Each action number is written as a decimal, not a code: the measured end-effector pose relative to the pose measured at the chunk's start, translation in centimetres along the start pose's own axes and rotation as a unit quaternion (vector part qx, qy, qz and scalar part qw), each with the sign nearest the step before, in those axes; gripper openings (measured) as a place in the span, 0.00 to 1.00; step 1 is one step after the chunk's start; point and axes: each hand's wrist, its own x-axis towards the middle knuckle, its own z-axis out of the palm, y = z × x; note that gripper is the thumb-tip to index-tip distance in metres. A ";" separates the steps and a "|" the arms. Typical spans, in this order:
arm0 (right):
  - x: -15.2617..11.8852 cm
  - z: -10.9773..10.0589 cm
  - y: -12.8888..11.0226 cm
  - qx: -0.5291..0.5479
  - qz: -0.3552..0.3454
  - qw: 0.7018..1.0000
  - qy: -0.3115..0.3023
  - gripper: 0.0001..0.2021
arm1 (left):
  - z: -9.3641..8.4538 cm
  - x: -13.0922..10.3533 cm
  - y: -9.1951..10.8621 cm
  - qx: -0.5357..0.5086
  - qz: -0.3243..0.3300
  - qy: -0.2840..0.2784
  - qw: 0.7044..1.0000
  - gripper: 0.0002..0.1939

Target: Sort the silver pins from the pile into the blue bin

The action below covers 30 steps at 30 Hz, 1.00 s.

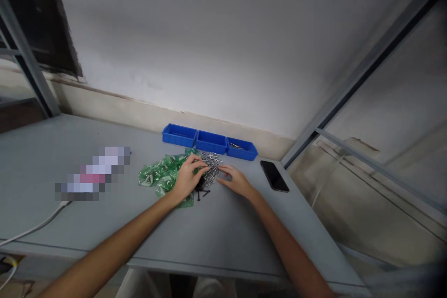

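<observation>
A pile of silver screws (212, 159) lies on the grey table between my two hands. My left hand (187, 178) is at the pile's left side, partly over the green plastic bags, with its thumb and fingers apart. At the right side, my right hand (238, 181) has its thumb and fingertips spread at the edge of the screws. I see nothing held in either hand. Several dark screws (204, 193) lie just in front of the pile. The green plastic bags (162, 170) contain small metal pieces, and my left hand hides part of them.
Three blue trays stand in a row near the wall: a left tray (179, 142), a middle tray (211, 149) and a right tray (242, 154) holding some silver screws. A black phone (274, 176) lies at right. A blurred-out object (94, 172) with a white cable (38, 226) is at left.
</observation>
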 end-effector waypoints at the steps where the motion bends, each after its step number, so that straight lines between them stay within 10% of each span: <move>1: -0.2 0.1 0.0 -0.005 -0.004 1.000 -0.004 0.22 | 0.0 0.0 -0.1 0.004 -0.005 -0.007 1.000 0.06; 30: -1.0 -1.8 -2.8 -0.011 0.056 0.995 0.081 0.10 | 1.1 -1.0 1.5 0.021 -0.007 -0.097 0.995 0.06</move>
